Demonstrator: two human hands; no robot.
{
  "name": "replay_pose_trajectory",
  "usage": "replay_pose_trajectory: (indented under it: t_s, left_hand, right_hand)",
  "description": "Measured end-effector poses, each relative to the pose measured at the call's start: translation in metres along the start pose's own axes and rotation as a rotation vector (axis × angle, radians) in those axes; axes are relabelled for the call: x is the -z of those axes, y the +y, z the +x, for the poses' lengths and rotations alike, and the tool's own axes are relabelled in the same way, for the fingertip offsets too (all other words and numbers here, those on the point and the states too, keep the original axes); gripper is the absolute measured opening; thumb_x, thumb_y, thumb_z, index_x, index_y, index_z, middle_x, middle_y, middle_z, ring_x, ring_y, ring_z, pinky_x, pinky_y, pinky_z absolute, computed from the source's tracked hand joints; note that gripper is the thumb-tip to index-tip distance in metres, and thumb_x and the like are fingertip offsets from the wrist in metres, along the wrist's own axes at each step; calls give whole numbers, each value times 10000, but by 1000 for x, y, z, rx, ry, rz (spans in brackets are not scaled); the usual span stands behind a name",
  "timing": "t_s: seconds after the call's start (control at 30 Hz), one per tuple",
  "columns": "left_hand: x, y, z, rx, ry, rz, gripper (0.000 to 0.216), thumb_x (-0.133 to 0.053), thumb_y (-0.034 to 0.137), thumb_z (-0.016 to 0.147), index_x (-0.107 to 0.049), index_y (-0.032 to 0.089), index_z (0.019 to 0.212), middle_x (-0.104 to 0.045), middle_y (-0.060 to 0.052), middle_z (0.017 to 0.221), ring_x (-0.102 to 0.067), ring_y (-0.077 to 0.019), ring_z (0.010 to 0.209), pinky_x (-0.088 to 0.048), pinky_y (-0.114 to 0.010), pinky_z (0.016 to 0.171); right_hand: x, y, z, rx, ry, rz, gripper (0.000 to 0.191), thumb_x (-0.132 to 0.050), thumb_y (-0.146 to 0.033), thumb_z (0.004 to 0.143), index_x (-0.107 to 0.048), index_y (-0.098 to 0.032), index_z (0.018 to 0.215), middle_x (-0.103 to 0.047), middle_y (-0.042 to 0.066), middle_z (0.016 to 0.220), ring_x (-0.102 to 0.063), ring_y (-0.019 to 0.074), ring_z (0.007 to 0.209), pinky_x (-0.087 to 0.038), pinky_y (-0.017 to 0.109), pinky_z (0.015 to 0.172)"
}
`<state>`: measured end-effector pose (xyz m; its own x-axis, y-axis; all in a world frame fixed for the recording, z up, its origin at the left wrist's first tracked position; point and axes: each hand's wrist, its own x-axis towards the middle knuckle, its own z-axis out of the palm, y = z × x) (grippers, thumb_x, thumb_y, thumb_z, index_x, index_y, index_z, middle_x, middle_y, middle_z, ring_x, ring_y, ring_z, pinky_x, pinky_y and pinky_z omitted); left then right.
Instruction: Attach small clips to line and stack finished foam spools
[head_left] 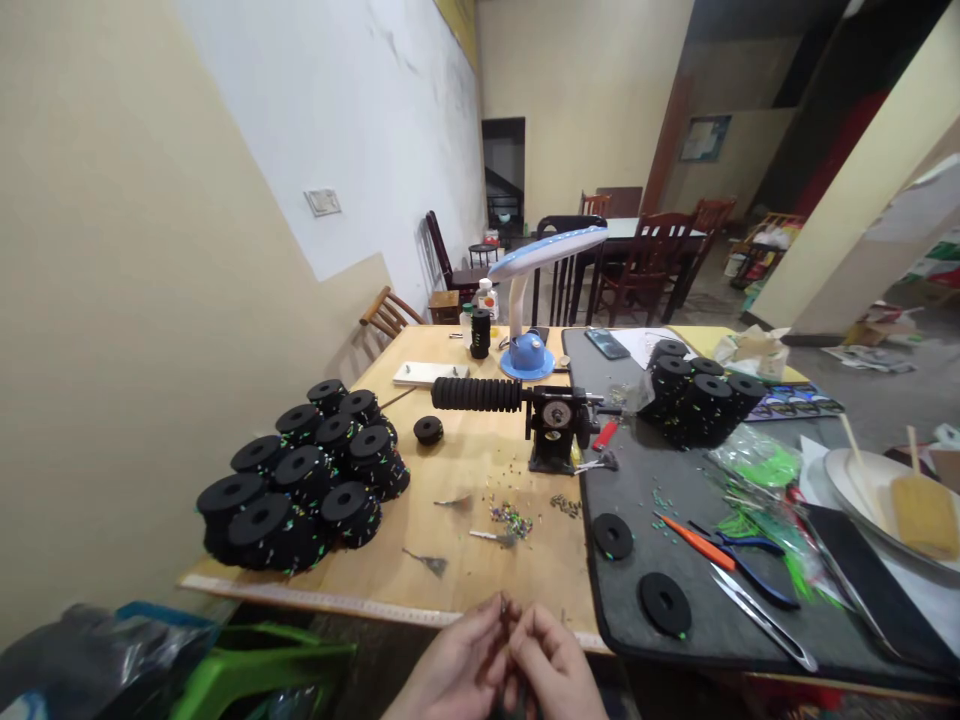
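Watching the left hand [442, 670] and right hand [551, 672] held together just past the table edge [360, 605], fingertips [504, 606] meeting on what looks like a small piece, too small to make out. Coloured beads [511, 520] lie just ahead of the grip, black discs [664, 604] and pliers [757, 585] ahead right. Risk: a slack pinch could drop it to the floor below.

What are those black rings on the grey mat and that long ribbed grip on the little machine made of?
The black rings look like dense foam or soft rubber: matt, slightly rough, with coloured flecks clinging on. The ribbed grip looks like moulded black rubber, also matt, though it could be foam.
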<state>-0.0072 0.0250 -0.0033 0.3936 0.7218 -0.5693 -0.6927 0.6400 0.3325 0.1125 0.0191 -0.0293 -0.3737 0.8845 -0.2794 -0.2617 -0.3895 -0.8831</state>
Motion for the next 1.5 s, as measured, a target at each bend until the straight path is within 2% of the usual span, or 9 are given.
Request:
replay_pose_trajectory:
  t_s: [0.2,0.37,0.7,0.83,1.0,1.3,1.5]
  left_hand:
    - [6,0,6,34,99,-50,118,-699,233,817,-655,130,779,-705,-11,674,-647,-153,462,-397,-232,329]
    - [12,-1,9,52,32,-55,151,-716,273,802,-653,137,789,-704,-4,662,-658,-162,474,-420,-235,354]
    - [10,-1,9,47,24,-47,151,-718,277,799,-642,147,787,-706,6,648,-595,-123,382,-397,-221,345]
    - [9,-1,9,54,66,-63,153,-740,259,778,-652,135,766,-707,-10,632,-643,-155,455,-415,-227,367]
    - [12,-2,11,29,52,-75,136,-736,247,783,-659,135,770,-719,-20,677,-672,-167,519,-419,-221,379]
    - [9,-2,10,50,12,-12,169,-691,299,818,-655,138,782,-678,4,579,-546,-116,322,-384,-212,331]
    - [13,-3,13,41,47,-32,154,-675,284,832,-654,138,788,-698,-10,626,-610,-151,405,-402,-228,343]
  right_hand:
    - [-3,-2,3,-3,3,6,518,-679,-680,681,-469,-208,651,-632,-25,490,-504,82,355,-286,159,356]
    - [-4,-5,3,-18,-4,34,522,-705,-678,654,-476,-209,638,-598,-47,466,-496,84,361,-331,171,386]
    - [-3,-2,4,-13,-8,23,530,-689,-692,665,-472,-208,646,-617,-36,475,-500,84,353,-308,164,376]
    - [-2,0,4,11,-16,27,534,-666,-701,684,-466,-207,646,-647,-16,497,-500,81,356,-296,163,375]
    - [-2,-3,4,-10,-5,38,522,-706,-676,662,-479,-207,646,-617,-42,482,-505,82,362,-334,167,385]
    - [-2,-3,3,-5,-7,29,554,-684,-714,651,-474,-202,649,-631,-31,493,-501,73,357,-296,154,369]
    - [-1,-4,3,9,-11,23,538,-673,-701,679,-468,-204,653,-636,-24,483,-507,78,354,-257,156,355]
